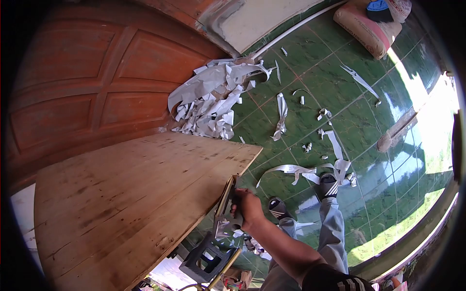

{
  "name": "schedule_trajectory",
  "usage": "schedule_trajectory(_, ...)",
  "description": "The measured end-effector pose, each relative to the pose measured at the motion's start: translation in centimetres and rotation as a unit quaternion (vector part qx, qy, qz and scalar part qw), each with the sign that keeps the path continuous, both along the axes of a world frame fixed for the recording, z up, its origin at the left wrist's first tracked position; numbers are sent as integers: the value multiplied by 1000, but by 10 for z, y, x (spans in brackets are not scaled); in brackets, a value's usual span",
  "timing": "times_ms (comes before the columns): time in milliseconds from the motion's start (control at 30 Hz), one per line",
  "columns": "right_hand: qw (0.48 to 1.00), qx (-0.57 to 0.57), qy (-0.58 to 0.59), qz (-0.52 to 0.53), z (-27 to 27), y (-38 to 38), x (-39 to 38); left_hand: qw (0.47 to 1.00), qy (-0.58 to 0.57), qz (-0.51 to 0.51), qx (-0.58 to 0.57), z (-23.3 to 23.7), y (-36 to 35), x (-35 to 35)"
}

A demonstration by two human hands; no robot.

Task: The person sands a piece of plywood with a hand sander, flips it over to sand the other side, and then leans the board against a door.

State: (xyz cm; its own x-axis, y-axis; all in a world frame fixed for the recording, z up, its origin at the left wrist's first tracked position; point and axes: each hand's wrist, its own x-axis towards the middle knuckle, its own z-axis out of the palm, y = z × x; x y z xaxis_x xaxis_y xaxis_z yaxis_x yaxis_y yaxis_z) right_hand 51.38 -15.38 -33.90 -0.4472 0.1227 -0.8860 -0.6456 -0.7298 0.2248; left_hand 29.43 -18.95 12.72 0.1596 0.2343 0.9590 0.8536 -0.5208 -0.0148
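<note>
My right hand (248, 206) is closed around the dark handle of a long, narrow metal-bodied tool (223, 208); its exact kind is hard to make out. The tool stands against the right edge of a large wooden board (126, 199), close to the board's far corner. Pale grain and dark stains mark the board's face. Just below the tool is a black plastic frame (208, 259) with an opening, beside a yellowish bar. My left hand is out of view.
White curled strips (206, 106) lie heaped against the reddish wooden door (73, 63). More strips (281, 116) are scattered over the green tiled floor (320, 58), some around my sandalled feet (329, 185). A filled sack (364, 29) lies at the far right.
</note>
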Motion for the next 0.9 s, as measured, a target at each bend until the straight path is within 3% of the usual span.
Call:
schedule_trajectory(100,998,21,59,29,-21,11,17,994,11,75,-85,-20,19,36)
schedule_trajectory(167,999,32,9,23,-8,18,14,993,34,84,-78,-18,26,37)
schedule_trajectory(300,997,-12,-66,-37,5,22,-5,994,-68,11,-79,-18,31,37)
schedule_trajectory(500,998,-21,-38,-46,-175,-9,-26,998,-1,46,-32,-32,16,38)
schedule_trajectory(567,998,-19,-66,-11,-228,-14,-30,999,-7,50,-3,-31,4,34)
schedule_trajectory(600,996,-20,-81,8,-252,-18,-29,997,-72,37,18,-25,-6,31)
schedule_trajectory(667,994,-45,-95,12,-297,-27,-27,998,-44,42,0,-21,-26,20)
schedule_trajectory(700,994,2,-103,47,-329,-36,-26,998,-26,48,-11,-8,-39,11)
schedule_trajectory(767,997,-56,-57,-14,-396,-55,-31,998,-12,56,-22,-4,-43,10)
schedule_trajectory(867,996,-22,-71,47,-484,-88,-41,998,-19,52,-30,-16,-46,10)
schedule_trajectory(900,999,-21,-36,32,-483,-88,-39,998,-21,51,-33,-20,-45,10)
